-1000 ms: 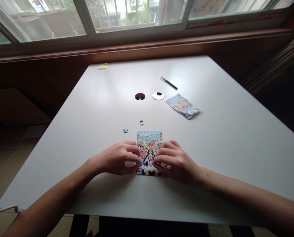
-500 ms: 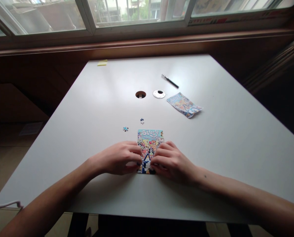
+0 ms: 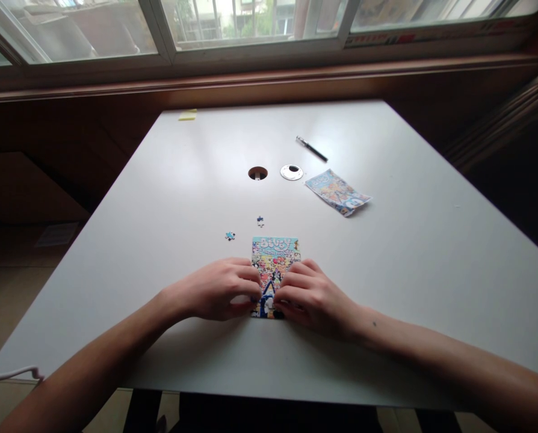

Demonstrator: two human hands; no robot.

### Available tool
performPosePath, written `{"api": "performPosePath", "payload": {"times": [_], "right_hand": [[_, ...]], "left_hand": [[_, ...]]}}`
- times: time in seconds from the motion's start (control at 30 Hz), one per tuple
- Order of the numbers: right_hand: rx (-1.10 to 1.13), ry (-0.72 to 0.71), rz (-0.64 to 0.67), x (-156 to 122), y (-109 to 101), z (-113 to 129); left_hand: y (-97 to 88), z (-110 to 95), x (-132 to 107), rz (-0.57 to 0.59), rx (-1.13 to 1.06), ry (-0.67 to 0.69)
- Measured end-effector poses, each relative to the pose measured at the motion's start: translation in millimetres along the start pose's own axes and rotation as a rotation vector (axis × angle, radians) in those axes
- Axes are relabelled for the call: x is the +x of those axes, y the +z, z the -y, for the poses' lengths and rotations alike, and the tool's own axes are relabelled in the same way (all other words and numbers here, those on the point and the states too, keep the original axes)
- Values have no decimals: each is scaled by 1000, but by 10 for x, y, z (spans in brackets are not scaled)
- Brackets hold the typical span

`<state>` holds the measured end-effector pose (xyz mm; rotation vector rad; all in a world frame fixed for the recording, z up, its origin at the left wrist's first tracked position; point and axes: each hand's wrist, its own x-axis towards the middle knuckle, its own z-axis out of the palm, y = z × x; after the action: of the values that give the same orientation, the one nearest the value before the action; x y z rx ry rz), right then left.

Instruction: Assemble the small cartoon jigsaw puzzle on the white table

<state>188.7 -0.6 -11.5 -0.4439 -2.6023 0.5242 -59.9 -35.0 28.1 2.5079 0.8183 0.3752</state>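
A small colourful jigsaw puzzle [image 3: 275, 261] lies flat on the white table between my two hands, its printed title at the far end. My left hand [image 3: 226, 290] has its curled fingers on the puzzle's left side, low down. On the right side, the bent fingers of my right hand [image 3: 312, 296] rest over the edge in the same way. Both sets of fingertips hide parts of the puzzle near its lower half. Beyond its top edge lie two loose pieces: a blue puzzle piece [image 3: 230, 236] and a dark blue and white puzzle piece [image 3: 260, 221].
A crumpled printed sheet [image 3: 334, 191] with a similar picture lies farther right on the table [image 3: 183, 198]. Behind it are a black pen [image 3: 313, 149] and a round cover [image 3: 291, 172] beside a hole [image 3: 257, 174]. Yellow paper [image 3: 188, 114] sits at the far-left corner.
My fingertips have shifted very slightly on the lower part of the puzzle. The loose pieces and the other things stay where they were.
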Motion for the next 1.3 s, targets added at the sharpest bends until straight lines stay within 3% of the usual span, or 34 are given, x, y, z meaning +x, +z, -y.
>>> {"api": "performPosePath", "payload": {"times": [0.33, 0.47, 0.6, 0.73, 0.8, 0.87, 0.93, 0.97, 1.03, 1.1, 1.3], "right_hand": [[38, 6, 16, 10, -33, 6], [42, -67, -7, 15, -75, 11], [-100, -136, 58, 25, -101, 57], [-127, -137, 71, 21, -108, 85], [17, -87, 17, 14, -127, 48], [232, 29, -94, 7, -163, -31], [432, 200, -248, 3, -207, -136], [489, 285, -329, 2, -228, -189], [577, 440, -440, 1, -256, -277], [613, 514, -467, -2, -267, -326], [626, 533, -397, -24, -263, -323]], "left_hand": [[9, 0, -16, 1, 72, 15], [3, -19, -13, 8, 116, 22], [20, -87, 12, 27, 178, 16], [18, -58, 25, -8, 57, 31], [-27, 66, -8, -139, -80, -13], [-98, 252, -72, -393, -128, -191], [-166, 447, -142, -642, 14, -423], [-187, 528, -170, -680, 72, -493], [-191, 626, -195, -618, 128, -543], [-147, 637, -177, -534, 154, -528], [-26, 514, -75, -487, 104, -517]]}}
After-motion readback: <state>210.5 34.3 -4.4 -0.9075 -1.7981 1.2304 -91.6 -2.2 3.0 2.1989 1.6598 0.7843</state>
